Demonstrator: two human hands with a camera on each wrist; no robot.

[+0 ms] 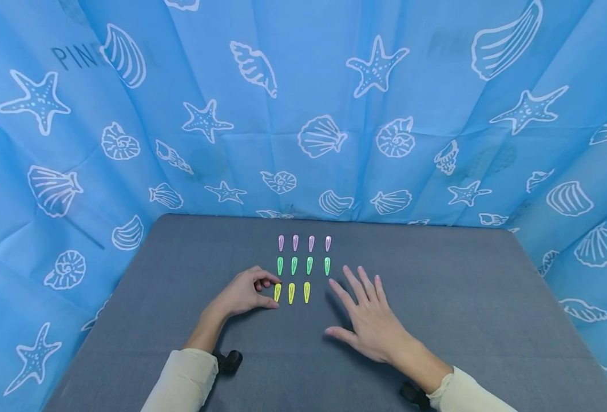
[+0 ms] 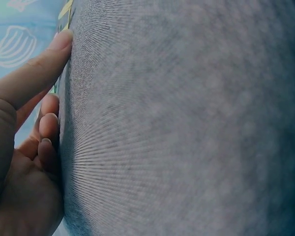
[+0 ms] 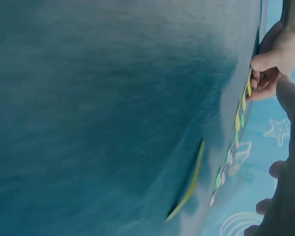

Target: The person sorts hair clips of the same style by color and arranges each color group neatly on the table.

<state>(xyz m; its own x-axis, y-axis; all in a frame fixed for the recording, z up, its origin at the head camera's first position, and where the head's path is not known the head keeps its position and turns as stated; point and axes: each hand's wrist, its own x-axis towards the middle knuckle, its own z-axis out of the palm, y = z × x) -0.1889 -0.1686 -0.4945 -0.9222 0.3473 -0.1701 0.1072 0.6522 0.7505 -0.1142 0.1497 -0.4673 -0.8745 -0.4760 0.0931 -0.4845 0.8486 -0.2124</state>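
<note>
My left hand (image 1: 244, 292) has its thumb and index finger at the two ends of the leftmost yellow snap hair clip (image 1: 277, 293), pinching it lengthwise as it lies on the table. Two more yellow clips (image 1: 291, 293) lie beside it in a row. Spread fingers and a flat palm mark my right hand (image 1: 372, 326), held over the table to the right of that row. Near it in the right wrist view lies another yellow clip (image 3: 189, 184), which the right hand hides in the head view.
Behind the yellow row lie a row of green clips (image 1: 294, 266) and, farther back, a row of pink clips (image 1: 295, 243). All rest on a grey cloth-covered table (image 1: 437, 274). A blue curtain (image 1: 293, 97) with shell and starfish prints hangs around the back and sides.
</note>
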